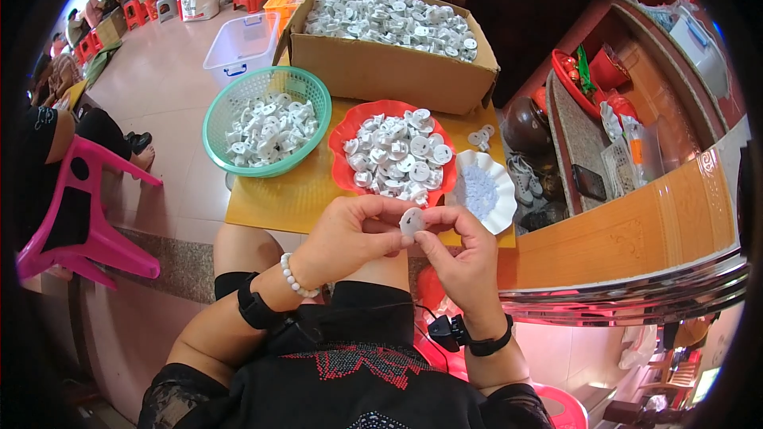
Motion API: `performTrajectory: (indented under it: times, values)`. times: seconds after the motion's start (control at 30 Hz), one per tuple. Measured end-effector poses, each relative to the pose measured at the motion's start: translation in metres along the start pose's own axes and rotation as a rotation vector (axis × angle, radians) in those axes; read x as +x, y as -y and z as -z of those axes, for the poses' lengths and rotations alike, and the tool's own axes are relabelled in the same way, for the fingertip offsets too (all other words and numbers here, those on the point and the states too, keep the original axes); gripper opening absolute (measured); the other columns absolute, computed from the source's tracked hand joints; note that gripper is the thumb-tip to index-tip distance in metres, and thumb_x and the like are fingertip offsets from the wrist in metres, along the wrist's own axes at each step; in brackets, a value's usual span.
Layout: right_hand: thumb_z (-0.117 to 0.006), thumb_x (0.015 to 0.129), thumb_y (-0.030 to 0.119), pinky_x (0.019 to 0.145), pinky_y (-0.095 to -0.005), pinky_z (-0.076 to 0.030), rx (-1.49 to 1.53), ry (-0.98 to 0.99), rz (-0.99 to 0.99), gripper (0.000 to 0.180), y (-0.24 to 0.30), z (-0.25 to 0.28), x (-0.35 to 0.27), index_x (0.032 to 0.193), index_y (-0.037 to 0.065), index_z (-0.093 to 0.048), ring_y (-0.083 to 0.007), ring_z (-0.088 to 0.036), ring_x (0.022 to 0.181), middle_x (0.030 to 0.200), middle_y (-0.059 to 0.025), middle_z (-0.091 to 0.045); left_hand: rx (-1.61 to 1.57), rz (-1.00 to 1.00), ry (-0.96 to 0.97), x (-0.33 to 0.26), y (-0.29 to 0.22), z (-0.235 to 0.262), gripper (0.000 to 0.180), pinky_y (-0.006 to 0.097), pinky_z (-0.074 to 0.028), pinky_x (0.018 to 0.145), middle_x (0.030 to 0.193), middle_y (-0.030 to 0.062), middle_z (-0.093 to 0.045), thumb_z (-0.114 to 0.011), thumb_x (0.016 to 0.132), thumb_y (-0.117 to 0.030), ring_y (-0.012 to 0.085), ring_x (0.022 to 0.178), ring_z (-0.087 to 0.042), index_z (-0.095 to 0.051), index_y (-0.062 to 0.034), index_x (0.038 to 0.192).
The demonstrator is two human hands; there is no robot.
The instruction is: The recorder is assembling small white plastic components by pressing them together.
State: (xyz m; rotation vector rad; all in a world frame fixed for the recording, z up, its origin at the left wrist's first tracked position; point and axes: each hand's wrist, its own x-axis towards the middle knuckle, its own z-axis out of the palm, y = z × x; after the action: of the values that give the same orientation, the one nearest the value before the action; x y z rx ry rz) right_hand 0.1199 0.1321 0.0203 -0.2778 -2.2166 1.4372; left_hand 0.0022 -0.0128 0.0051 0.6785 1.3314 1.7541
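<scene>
Over my lap, a small round white plastic part (412,222) with a dark slot is held between both hands. My left hand (358,234) pinches it from one side with thumb and fingers. My right hand (461,250) grips its other side. Just beyond my fingers sits a red scalloped bowl (340,147) heaped with similar white parts. To its right a white fluted dish (502,205) holds many tiny pale pieces. A green mesh basket (213,139) with more white parts stands at the left.
A large cardboard box (381,71) full of white parts stands at the back of the yellow table (262,206). A few loose parts (481,137) lie right of the red bowl. A pink stool (95,191) is at left, a wooden counter (588,246) at right. Other people sit far left.
</scene>
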Motion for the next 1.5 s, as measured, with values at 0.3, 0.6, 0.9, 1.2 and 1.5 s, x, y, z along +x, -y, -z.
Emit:
performTrajectory:
  times: [0.3, 0.6, 0.9, 1.2, 1.5]
  values:
    - [-0.063, 0.084, 0.009, 0.103, -0.0475, -0.028, -0.364, -0.039, 0.222, 0.007, 0.005, -0.001, 0.000, 0.088, 0.007, -0.058, -0.0220, -0.063, 0.086, 0.088, -0.0043, -0.065, 0.012, -0.012, -0.025, -0.001, 0.000, -0.003, 0.034, 0.025, -0.054, 0.078, 0.100, 0.0066, -0.070, -0.069, 0.084, 0.000, 0.0123, 0.090, -0.068, -0.062, 0.0035, 0.117]
    - [-0.061, 0.084, 0.005, 0.102, -0.0505, -0.029, -0.473, -0.041, 0.284, 0.007, -0.001, -0.007, -0.003, 0.088, 0.007, -0.055, -0.0235, -0.062, 0.086, 0.087, -0.0052, -0.063, 0.047, -0.023, -0.011, -0.002, 0.000, -0.004, 0.030, 0.024, -0.054, 0.078, 0.098, 0.0060, -0.070, -0.069, 0.084, 0.000, 0.0120, 0.089, -0.068, -0.064, 0.0031, 0.114]
    - [-0.064, 0.084, 0.008, 0.104, -0.0503, -0.028, -0.401, -0.076, 0.240, 0.008, -0.004, -0.007, -0.004, 0.088, 0.008, -0.057, -0.0217, -0.063, 0.086, 0.088, -0.0039, -0.065, 0.048, -0.037, -0.027, 0.000, 0.004, -0.004, 0.031, 0.024, -0.054, 0.077, 0.098, 0.0064, -0.070, -0.070, 0.084, -0.002, 0.0111, 0.089, -0.067, -0.064, 0.0026, 0.114]
    - [-0.067, 0.086, 0.013, 0.105, -0.0493, -0.027, -0.302, -0.061, 0.181, 0.008, -0.003, -0.003, -0.002, 0.087, 0.009, -0.060, -0.0200, -0.064, 0.089, 0.090, -0.0029, -0.066, 0.069, -0.073, -0.009, 0.001, 0.002, -0.004, 0.035, 0.024, -0.054, 0.077, 0.098, 0.0078, -0.071, -0.070, 0.084, -0.003, 0.0114, 0.088, -0.068, -0.063, 0.0040, 0.117]
    - [-0.066, 0.084, 0.015, 0.096, -0.0454, -0.035, -0.173, -0.250, 0.040, 0.010, -0.040, 0.027, 0.018, 0.091, 0.008, -0.062, -0.0228, -0.062, 0.082, 0.089, -0.0043, -0.065, 0.289, -0.338, -0.272, 0.017, -0.013, 0.044, 0.032, 0.024, -0.053, 0.078, 0.102, 0.0029, -0.069, -0.070, 0.081, 0.001, 0.0082, 0.089, -0.064, -0.065, 0.0014, 0.113]
